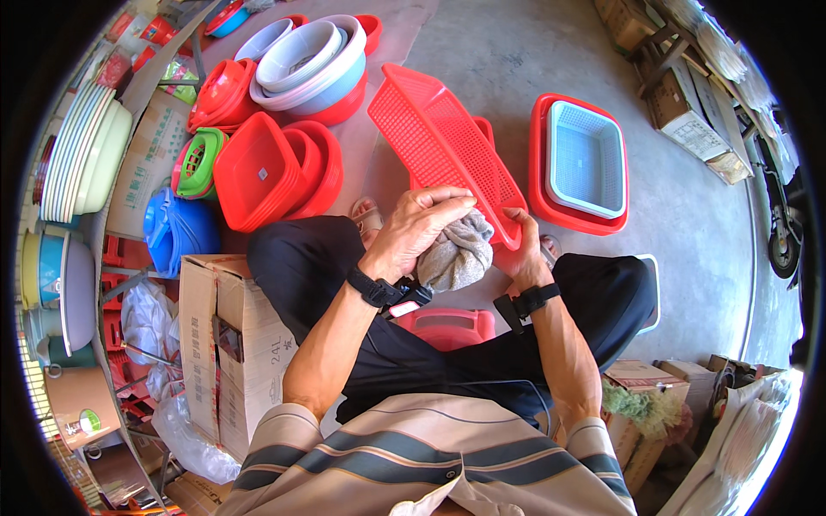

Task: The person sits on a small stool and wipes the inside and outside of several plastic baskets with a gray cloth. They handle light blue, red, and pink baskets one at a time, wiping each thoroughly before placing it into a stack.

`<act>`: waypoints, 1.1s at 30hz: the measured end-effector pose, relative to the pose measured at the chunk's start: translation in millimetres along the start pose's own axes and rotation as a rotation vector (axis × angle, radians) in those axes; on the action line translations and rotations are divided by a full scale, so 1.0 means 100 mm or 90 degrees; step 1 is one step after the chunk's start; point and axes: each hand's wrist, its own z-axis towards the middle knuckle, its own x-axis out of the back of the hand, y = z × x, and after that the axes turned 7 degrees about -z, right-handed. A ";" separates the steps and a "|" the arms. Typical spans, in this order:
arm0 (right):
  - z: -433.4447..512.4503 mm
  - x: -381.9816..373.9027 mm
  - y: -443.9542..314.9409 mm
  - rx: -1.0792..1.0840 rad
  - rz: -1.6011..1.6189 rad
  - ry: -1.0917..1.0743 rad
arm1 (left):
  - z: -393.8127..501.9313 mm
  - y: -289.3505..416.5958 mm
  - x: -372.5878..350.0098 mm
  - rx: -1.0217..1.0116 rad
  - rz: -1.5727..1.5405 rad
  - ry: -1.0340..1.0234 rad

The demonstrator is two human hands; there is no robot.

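A red perforated plastic basket (423,145) is tilted in front of me, its near end between my two hands. My right hand (526,248) grips the rim at the near right corner, with the thumb over the edge. Bunched grey cloth (457,255) is in my left hand (416,226), pressed up close to the basket's near rim. Whether the cloth touches the rim is hard to tell behind my fingers. Another red plastic piece shows partly behind the basket. Between my legs is a pinkish-red plastic object with a handle-like opening (452,326), partly hidden.
To the right, a light blue basket (586,161) sits inside a red tub (541,206) on the concrete floor. Stacked red basins (258,174), white basins (300,58) and a blue bucket (177,229) stand left. A cardboard box (213,348) is beside my left leg.
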 end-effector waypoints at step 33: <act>-0.04 -0.28 0.22 0.688 -0.509 0.236 | 0.54 -1.42 -0.32 -0.153 -0.124 0.298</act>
